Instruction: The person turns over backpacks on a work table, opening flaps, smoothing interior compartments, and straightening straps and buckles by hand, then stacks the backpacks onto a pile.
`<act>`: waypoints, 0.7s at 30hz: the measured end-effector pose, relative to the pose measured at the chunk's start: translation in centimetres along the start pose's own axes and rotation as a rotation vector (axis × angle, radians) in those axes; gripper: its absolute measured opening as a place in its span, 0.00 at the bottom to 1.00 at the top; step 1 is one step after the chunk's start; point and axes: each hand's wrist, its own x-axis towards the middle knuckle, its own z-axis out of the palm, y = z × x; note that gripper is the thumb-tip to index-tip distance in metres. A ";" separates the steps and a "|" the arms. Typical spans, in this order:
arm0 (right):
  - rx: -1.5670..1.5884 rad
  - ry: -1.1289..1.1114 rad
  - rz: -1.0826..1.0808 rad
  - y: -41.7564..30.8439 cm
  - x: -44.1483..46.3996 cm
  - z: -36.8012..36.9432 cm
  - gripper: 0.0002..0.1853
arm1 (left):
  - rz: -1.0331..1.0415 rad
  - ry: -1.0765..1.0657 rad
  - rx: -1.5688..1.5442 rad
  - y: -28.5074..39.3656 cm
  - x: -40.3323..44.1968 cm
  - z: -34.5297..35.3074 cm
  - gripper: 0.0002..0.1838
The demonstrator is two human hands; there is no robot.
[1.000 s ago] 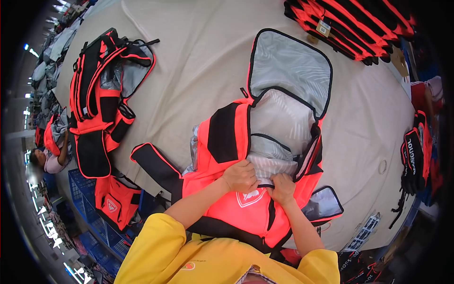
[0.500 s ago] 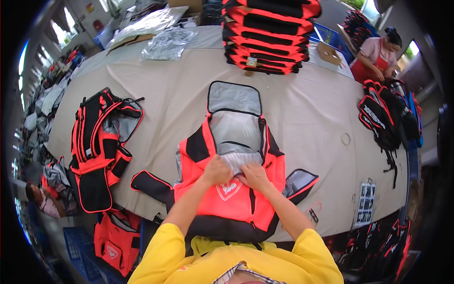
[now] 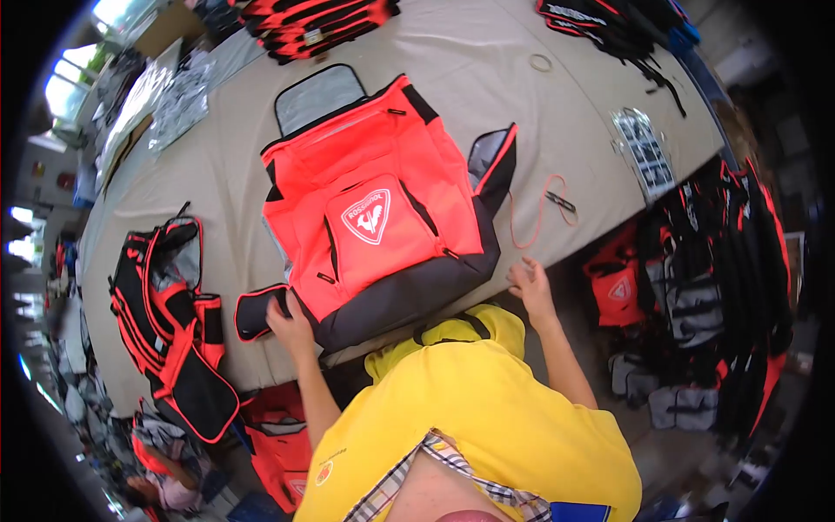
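Observation:
A coral-red and black backpack (image 3: 409, 235) lies front-up on the table, its white crest on the front pocket. Its grey-lined top flap (image 3: 322, 100) is folded out at the far end. My left hand (image 3: 292, 326) is at the bag's lower left corner, fingers parted against the black side flap (image 3: 261, 313); I cannot tell whether it grips. Off the lower right corner, my right hand (image 3: 532, 289) is open and empty by the table edge. Thread snips (image 3: 561, 202) on a coral cord lie beyond it.
The beige table (image 3: 435, 52) also bears a second backpack (image 3: 165, 296) at left, stacked bags (image 3: 313, 26) at the back, a tape ring (image 3: 540, 63) and a picture sheet (image 3: 642, 152). More bags (image 3: 713, 287) hang at right. A person (image 3: 165, 478) sits at lower left.
Both hands have left the bag's opening and moved apart, down to its lower corners. The bag's front panel now lies flatter over the opening. My view has turned and shifted right.

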 end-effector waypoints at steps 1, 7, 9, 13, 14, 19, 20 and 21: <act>0.047 -0.025 0.085 1.4 -1.7 0.7 0.38 | -0.125 -0.041 0.085 -1.8 -3.7 -0.1 0.35; 0.279 -0.463 0.401 5.3 -3.3 9.6 0.46 | -1.101 -0.605 -0.797 -0.5 -7.9 -1.2 0.33; 0.240 -0.487 0.373 4.8 -3.9 12.6 0.56 | -1.041 -0.639 -0.923 -2.8 -8.1 -0.1 0.32; 0.283 -0.357 0.714 3.6 -5.1 14.9 0.72 | -1.035 -0.579 -0.967 -3.8 -7.3 1.4 0.23; 0.303 -0.347 0.788 3.5 -6.2 16.0 0.73 | -1.062 -0.578 -0.938 -2.2 -7.3 0.7 0.22; 0.867 -0.489 0.571 4.7 -6.0 18.8 0.41 | -0.862 -0.603 -0.961 2.3 -10.3 -0.6 0.26; 0.824 -0.406 0.533 3.1 -6.6 18.2 0.35 | -0.836 -0.591 -0.960 3.3 -10.9 -0.8 0.25; 0.774 -0.362 0.415 3.3 -6.4 18.4 0.31 | -0.865 -0.637 -0.975 3.0 -10.8 -0.7 0.26</act>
